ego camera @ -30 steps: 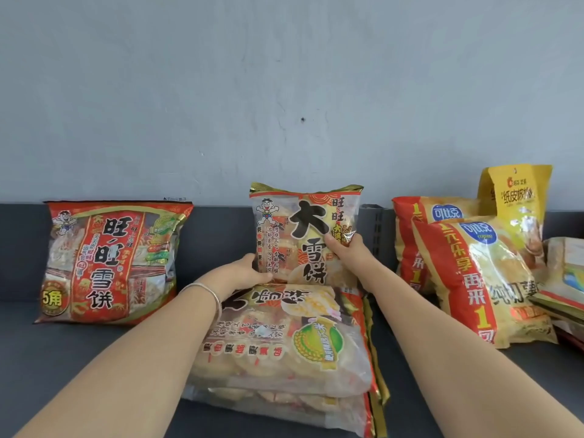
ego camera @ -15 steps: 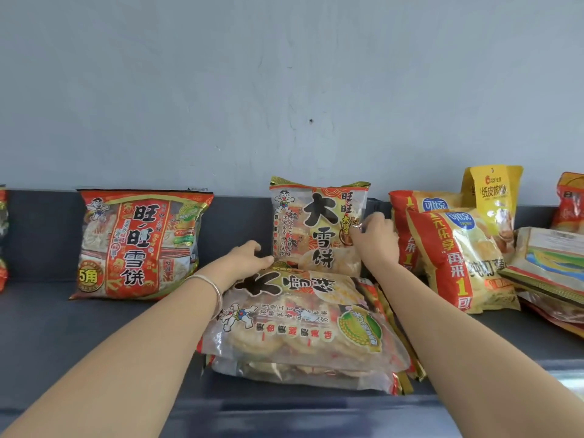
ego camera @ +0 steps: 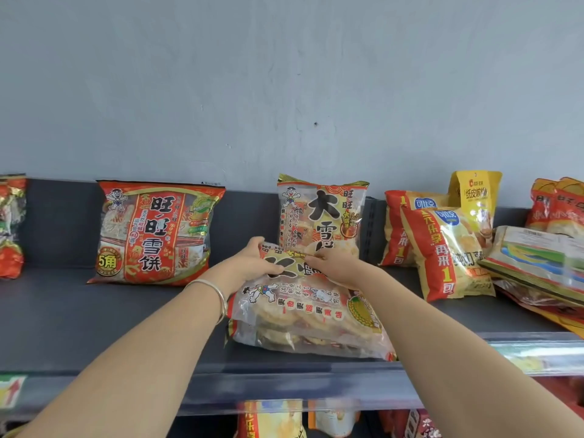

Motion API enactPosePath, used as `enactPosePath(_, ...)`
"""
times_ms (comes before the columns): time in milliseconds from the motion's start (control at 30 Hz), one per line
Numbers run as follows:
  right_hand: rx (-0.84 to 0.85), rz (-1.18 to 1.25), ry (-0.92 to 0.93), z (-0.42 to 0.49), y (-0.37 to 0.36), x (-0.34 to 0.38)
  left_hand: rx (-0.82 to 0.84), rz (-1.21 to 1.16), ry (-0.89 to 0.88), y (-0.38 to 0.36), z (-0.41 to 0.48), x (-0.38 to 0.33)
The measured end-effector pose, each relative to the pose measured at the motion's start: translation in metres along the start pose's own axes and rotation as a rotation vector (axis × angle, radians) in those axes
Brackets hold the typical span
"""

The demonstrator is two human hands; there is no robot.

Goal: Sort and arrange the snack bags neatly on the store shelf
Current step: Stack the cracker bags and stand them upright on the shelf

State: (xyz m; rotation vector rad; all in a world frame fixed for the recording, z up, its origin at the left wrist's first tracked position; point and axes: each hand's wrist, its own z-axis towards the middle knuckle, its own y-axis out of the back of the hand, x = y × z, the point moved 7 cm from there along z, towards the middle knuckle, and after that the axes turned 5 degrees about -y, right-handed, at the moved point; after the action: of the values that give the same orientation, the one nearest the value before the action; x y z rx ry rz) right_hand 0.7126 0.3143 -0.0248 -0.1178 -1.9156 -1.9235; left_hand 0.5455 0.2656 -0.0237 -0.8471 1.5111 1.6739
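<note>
2 hands on 1 item. Item: top bag [ego camera: 303, 308] of a flat stack, clear film with rice crackers showing, lying face up at the middle of the shelf [ego camera: 79, 317], close to its front lip. It rests on at least 1 lower bag [ego camera: 300, 341], seemingly of the same line.

Hold: left hand [ego camera: 243, 267] and right hand [ego camera: 338, 267] meet at the bag's far sealed edge. The left fingers [ego camera: 257, 248] curl over that edge and the right fingers [ego camera: 317, 259] pinch it from above. Judged reason: a grip at the seal spares the crackers and lets the bag be tipped upright on its bottom edge.

Directly behind, touching or just beside the hands: 1 upright bag [ego camera: 319, 213], same print, face out, leaning on the dark back panel [ego camera: 249, 213]. Judged: it sets the pattern, and the flat bags likely belong standing in front of it.

Left, well apart: 1 red bag [ego camera: 155, 232], upright against the same panel, with bare shelf between. That gap reads as room kept for a separate row.

Right: 2 red-and-yellow bags [ego camera: 442, 248], leaning one before the other. 1 yellow pouch [ego camera: 474, 197] stands behind them. Several flat packs [ego camera: 537, 251] are piled at the far right, tilted and overlapping, probably unsorted.

Worn: 1 bracelet [ego camera: 215, 295] on the left wrist.
</note>
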Motion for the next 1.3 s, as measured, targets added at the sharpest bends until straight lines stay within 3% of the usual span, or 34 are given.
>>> enactPosePath(267,0.104,0.221,0.041,-0.029,0.054,-0.001,-0.024,-0.026,-0.337,0.014,0.0,-0.055)
enactPosePath(467,0.139,0.533,-0.02,-0.029,0.079,-0.029,-0.131,0.187,-0.482,0.001,0.012,-0.097)
enactPosePath(533,0.086,0.637,-0.006,-0.03,0.091,-0.035,-0.277,0.4,-0.481,0.005,0.012,-0.11)
enactPosePath(600,0.008,0.728,0.019,-0.033,0.106,-0.037,-0.525,0.542,-0.507,0.017,0.007,-0.124)
enactPosePath(667,-0.118,0.83,0.024,-0.031,0.121,-0.043,-0.733,0.466,-0.518,0.029,0.002,-0.13)
enactPosePath(733,-0.257,0.977,0.012,-0.023,0.128,-0.053,-0.816,0.356,-0.452,0.036,0.005,-0.118)
enactPosePath(800,-0.343,1.093,-0.031,-0.014,0.122,-0.06,-0.739,0.21,-0.346,0.031,0.017,-0.097)
enactPosePath(900,-0.395,1.077,-0.073,-0.002,0.098,-0.062,-0.355,-0.245,-0.241,-0.003,0.043,-0.059)
enactPosePath(1000,-0.337,0.86,-0.139,0.021,0.065,-0.071,-0.076,-0.25,-0.152,-0.039,0.059,-0.029)
enactPosePath(1067,-0.301,0.782,-0.192,0.03,0.053,-0.079,-0.078,-0.187,-0.113,-0.045,0.066,-0.018)
enactPosePath(1300,-0.218,0.886,-0.307,0.039,0.036,-0.083,-0.113,-0.225,-0.057,-0.048,0.079,-0.01)
